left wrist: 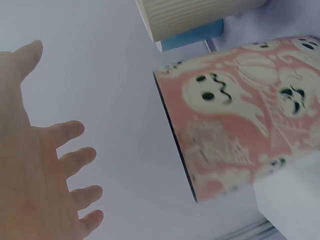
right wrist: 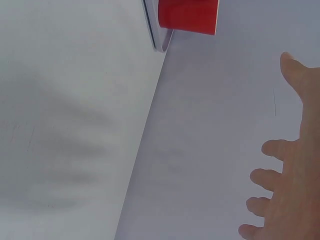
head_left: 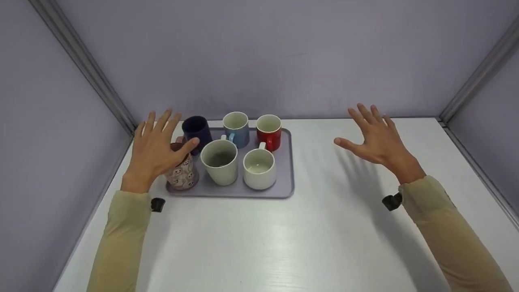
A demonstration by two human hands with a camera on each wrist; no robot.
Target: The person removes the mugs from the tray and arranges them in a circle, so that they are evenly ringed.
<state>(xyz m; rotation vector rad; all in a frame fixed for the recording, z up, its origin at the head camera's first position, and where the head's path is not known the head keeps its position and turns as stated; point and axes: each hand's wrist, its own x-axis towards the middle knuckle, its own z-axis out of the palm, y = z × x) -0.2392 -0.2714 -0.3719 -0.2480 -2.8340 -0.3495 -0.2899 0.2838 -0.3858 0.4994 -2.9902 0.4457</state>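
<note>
My left hand [head_left: 156, 152] hovers with fingers spread over the left end of a grey tray [head_left: 286, 174], partly hiding a pink mug with ghost figures [head_left: 183, 175]. In the left wrist view that ghost mug [left wrist: 235, 115] lies beyond the fingertips, apart from them. Also on the tray stand a dark blue mug [head_left: 197, 132], a light blue mug [head_left: 239, 134], a red mug [head_left: 269, 136], a tall white mug [head_left: 223, 170] and a shorter white mug [head_left: 260, 174]. My right hand [head_left: 377, 142], fingers spread and holding nothing, is raised above the table right of the tray.
The tray rests on a white table [head_left: 259, 243] toward its back left. A pale back wall [head_left: 284, 61] and side walls with metal corner posts [head_left: 83, 61] enclose the table. In the right wrist view, the red mug [right wrist: 187, 15] shows near the tray's corner.
</note>
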